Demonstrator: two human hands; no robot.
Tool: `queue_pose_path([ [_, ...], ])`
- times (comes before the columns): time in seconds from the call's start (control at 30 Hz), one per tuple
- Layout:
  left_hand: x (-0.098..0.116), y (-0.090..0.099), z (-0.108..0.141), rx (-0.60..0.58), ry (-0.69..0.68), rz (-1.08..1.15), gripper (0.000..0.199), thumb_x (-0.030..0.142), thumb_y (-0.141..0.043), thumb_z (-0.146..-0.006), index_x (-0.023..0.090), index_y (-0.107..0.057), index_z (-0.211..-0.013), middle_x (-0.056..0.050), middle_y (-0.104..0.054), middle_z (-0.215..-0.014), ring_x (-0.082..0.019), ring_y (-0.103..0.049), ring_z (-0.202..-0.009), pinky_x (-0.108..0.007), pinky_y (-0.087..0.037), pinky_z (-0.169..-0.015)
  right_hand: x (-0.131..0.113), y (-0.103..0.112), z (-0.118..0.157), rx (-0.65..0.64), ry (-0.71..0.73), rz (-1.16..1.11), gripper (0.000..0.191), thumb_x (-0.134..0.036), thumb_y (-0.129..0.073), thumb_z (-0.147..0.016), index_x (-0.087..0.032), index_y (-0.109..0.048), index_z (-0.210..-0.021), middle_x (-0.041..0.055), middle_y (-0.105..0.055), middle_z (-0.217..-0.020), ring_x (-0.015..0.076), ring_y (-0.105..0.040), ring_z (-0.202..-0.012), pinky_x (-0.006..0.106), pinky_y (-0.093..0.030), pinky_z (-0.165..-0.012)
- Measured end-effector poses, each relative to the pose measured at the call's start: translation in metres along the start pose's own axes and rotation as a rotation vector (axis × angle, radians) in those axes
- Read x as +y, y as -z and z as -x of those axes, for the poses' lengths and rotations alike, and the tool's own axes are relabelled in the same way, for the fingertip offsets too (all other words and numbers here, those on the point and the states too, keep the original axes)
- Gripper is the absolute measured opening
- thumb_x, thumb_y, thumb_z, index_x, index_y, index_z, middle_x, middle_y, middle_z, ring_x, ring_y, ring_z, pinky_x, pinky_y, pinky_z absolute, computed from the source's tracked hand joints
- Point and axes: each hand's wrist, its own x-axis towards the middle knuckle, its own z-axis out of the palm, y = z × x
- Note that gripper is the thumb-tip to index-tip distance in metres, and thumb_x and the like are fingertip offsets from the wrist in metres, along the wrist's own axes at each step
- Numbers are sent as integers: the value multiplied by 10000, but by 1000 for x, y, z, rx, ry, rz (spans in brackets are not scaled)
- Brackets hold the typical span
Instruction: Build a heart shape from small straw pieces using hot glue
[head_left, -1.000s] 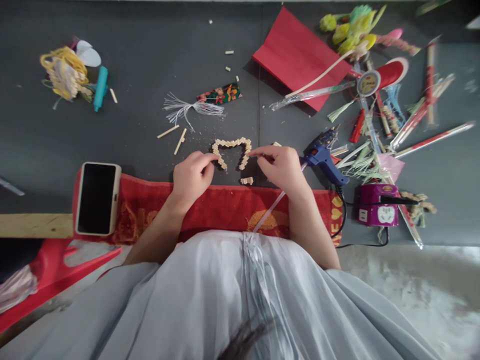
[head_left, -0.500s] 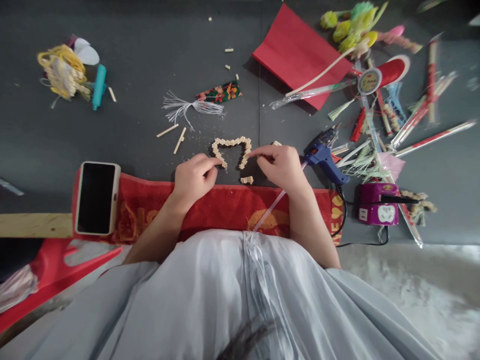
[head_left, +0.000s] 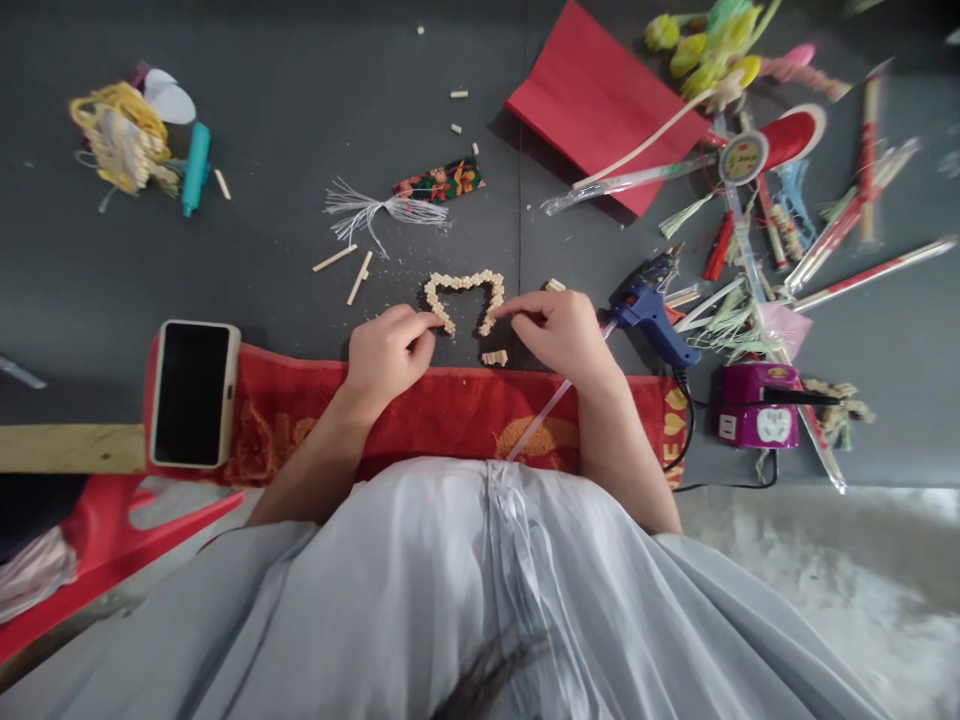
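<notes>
An open loop of small pale beads or pieces lies on the dark table, its gap toward me. My left hand rests at its left end, index fingertip touching it and the other fingers curled. At the right end, the index fingertip of my right hand touches the loop, with the thumb a little below. Between the hands, under the gap, sits a short pale piece. Another small pale piece lies just behind my right hand. Neither hand is lifting anything.
A blue glue gun lies right of my right hand, near a purple box. A phone rests at left on a red towel. Farther back are red paper, a red ribbon spool and white strands.
The view has shifted very slightly. Both hands and the bead loop hold the same places relative to each other.
</notes>
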Motion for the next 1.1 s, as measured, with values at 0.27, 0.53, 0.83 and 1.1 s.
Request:
queue_pose_path([
  [0.27,0,0,0,-5,-1,11,302,173,-505,-864,231,-784,-966,-14,-736,-813,-139,-653,-723,-247,-416,-614,1,0,0,-1,-3,0,358,-126,-509,-763,-196,-833,-899,12,-747,-723,111,-555,-589,252,-429,-665],
  [0.53,0,0,0,34,-28,16,302,161,-514,-862,233,-789,-962,-5,-732,-794,-133,-655,-710,-241,-423,-608,0,0,1,3,10,-18,348,-118,-520,-756,-193,-834,-885,10,-747,-716,114,-562,-592,252,-435,-667],
  [0.83,0,1,0,8,-8,18,311,162,-507,-859,244,-786,-968,-1,-736,-808,-126,-645,-701,-235,-423,-618,1,1,1,-9,3,-32,359,-128,-506,-756,-189,-831,-896,6,-734,-702,106,-544,-586,247,-420,-655],
  [1.1,2,2,-1,-49,0,10,328,199,-481,-874,238,-790,-976,-15,-732,-805,-138,-649,-717,-250,-435,-632,0,2,0,-16,11,-32,358,-131,-502,-749,-190,-830,-878,5,-730,-691,103,-528,-563,247,-412,-639],
])
